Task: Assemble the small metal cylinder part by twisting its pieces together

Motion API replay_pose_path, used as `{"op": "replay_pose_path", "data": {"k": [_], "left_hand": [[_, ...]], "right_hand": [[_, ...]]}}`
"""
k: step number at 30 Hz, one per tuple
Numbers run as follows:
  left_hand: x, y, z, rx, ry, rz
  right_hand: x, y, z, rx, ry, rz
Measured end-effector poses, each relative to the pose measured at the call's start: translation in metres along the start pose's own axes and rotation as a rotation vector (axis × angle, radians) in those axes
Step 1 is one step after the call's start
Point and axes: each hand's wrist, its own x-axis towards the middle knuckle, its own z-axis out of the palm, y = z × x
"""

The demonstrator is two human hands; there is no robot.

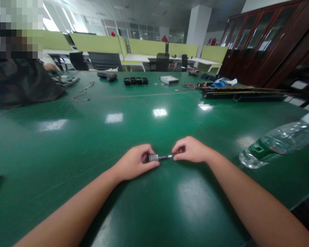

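- A small metal part is held just above the green counter, near the middle of the near edge, pinched at both ends so that it lies level between the two hands.
- The left hand is curled closed around the thicker, silver-grey end, thumb underneath and fingers on top, so that this end is steadied.
- The right hand is closed in a fingertip pinch on the thinner, dark end, a grip suited to fine turning or pulling, by judgement.
- The part is seen as a short cylinder with a slim dark shaft; finer detail cannot be told.
- A clear water bottle is laid on its side at the right, well apart from the hands.
- At the far side, black long cases, a row of black blocks and a cord are spread out.
- Another person's dark sleeve is rested at the far left.
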Motion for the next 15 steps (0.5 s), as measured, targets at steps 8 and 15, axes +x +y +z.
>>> {"op": "replay_pose_path", "data": {"k": [8, 15], "left_hand": [[0.001, -0.002, 0.002, 0.002, 0.013, 0.033], [0.0, -0.002, 0.001, 0.001, 0.018, 0.054]], "right_hand": [[0.008, -0.018, 0.035, 0.018, 0.098, -0.096], [0.007, -0.019, 0.037, 0.04, 0.089, -0.109]]}}
